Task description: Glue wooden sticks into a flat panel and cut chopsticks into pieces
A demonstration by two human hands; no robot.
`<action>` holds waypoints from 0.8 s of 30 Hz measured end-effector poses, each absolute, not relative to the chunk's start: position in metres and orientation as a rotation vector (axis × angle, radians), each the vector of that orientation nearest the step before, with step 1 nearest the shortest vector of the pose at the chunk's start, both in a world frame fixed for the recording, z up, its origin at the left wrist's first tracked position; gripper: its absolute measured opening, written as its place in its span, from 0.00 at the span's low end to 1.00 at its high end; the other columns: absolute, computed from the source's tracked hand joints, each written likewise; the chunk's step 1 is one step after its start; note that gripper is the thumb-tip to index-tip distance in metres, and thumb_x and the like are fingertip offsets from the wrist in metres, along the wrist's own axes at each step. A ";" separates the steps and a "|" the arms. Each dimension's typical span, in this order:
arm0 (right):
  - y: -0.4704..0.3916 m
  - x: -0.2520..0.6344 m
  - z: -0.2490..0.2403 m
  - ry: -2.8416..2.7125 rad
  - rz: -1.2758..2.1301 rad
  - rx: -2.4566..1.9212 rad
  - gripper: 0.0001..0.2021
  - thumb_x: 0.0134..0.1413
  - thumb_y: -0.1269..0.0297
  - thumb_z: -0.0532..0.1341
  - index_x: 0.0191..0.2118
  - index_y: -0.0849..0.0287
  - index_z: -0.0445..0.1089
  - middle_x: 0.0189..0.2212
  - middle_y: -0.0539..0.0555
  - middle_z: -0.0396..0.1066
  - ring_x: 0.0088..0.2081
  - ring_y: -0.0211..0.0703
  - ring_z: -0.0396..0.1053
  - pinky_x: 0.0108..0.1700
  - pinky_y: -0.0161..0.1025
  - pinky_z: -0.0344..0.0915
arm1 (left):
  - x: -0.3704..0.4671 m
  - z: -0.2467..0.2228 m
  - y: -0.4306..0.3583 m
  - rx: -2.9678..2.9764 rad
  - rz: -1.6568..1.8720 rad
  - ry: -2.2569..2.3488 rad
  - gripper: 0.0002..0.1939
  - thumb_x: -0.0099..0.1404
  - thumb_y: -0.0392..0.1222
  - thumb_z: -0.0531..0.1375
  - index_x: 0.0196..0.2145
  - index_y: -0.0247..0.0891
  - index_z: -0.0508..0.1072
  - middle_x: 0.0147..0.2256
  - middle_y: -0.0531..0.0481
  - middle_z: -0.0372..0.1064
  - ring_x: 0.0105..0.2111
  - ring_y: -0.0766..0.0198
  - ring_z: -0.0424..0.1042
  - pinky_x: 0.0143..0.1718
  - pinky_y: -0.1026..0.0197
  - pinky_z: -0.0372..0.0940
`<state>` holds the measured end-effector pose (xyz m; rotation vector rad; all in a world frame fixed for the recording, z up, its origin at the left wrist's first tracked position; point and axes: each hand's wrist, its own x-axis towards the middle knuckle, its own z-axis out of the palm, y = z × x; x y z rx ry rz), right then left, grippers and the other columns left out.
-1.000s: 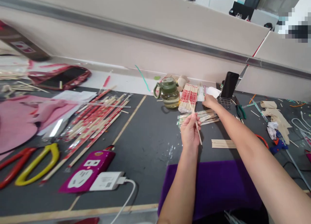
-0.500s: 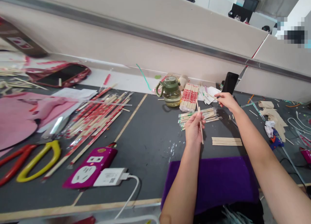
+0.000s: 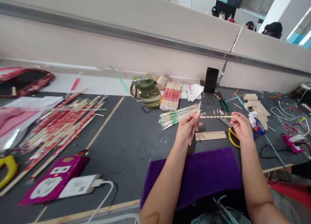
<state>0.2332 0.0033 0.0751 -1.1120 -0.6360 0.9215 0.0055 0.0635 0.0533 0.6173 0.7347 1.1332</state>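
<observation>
My left hand point(image 3: 186, 130) is closed on a pair of thin wooden chopsticks point(image 3: 199, 108), held nearly upright. Out to the right, my right hand point(image 3: 243, 126) pinches the end of a thin pale stick with dark spiral marks point(image 3: 215, 117). This stick lies level, its other end reaching the fingers of my left hand, and whether they grip it I cannot tell. Below it, a flat row of bare chopsticks point(image 3: 211, 135) rests on the dark table. Chopsticks in green-marked wrappers point(image 3: 170, 118) lie behind my left hand. Yellow-handled scissors point(image 3: 232, 140) are beside my right hand.
A purple cloth point(image 3: 213, 172) covers the table's front edge. Behind stand a green-lidded jug point(image 3: 148, 92), a red-wrapped chopstick bundle point(image 3: 170, 96) and a phone point(image 3: 211, 81). Pliers point(image 3: 223, 102) and a blue glue gun point(image 3: 259, 131) lie right; a purple power strip point(image 3: 58, 175) lies left.
My view has swung right. My right hand has come down from near the phone, bringing the spiral-marked stick across to my left hand, which still holds the chopsticks.
</observation>
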 end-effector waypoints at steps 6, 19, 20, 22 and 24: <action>-0.001 0.238 0.070 -0.585 0.889 -1.058 0.08 0.40 0.65 0.73 0.31 0.59 0.79 0.23 0.47 0.70 0.25 0.32 0.67 0.28 0.30 0.70 | 0.013 0.054 0.058 0.624 1.151 0.767 0.21 0.43 0.48 0.78 0.31 0.34 0.78 0.33 0.49 0.79 0.23 0.67 0.76 0.15 0.71 0.63; -0.010 0.177 0.083 -1.121 0.868 -1.155 0.06 0.54 0.59 0.70 0.37 0.55 0.81 0.27 0.49 0.75 0.24 0.36 0.71 0.27 0.35 0.70 | 0.024 0.058 0.043 0.764 1.153 0.799 0.22 0.47 0.54 0.76 0.31 0.33 0.78 0.25 0.52 0.74 0.20 0.69 0.72 0.16 0.71 0.57; -0.011 0.171 0.082 -1.170 0.855 -1.181 0.07 0.57 0.58 0.68 0.38 0.54 0.81 0.27 0.50 0.76 0.24 0.37 0.72 0.28 0.35 0.71 | 0.025 0.059 0.042 0.773 1.135 0.792 0.22 0.47 0.53 0.76 0.31 0.33 0.79 0.25 0.52 0.74 0.20 0.69 0.72 0.16 0.70 0.57; -0.014 0.167 0.079 -1.194 0.744 -1.195 0.09 0.61 0.57 0.65 0.40 0.54 0.80 0.29 0.50 0.77 0.26 0.38 0.74 0.29 0.36 0.72 | 0.025 0.060 0.039 0.797 1.092 0.782 0.21 0.48 0.53 0.75 0.31 0.33 0.79 0.27 0.50 0.76 0.19 0.71 0.70 0.16 0.70 0.55; -0.016 0.169 0.074 -1.164 0.558 -1.175 0.06 0.61 0.59 0.65 0.39 0.54 0.77 0.30 0.50 0.76 0.28 0.38 0.74 0.31 0.35 0.72 | 0.026 0.061 0.036 0.829 1.047 0.780 0.20 0.50 0.53 0.75 0.30 0.33 0.79 0.28 0.49 0.77 0.17 0.74 0.66 0.15 0.71 0.51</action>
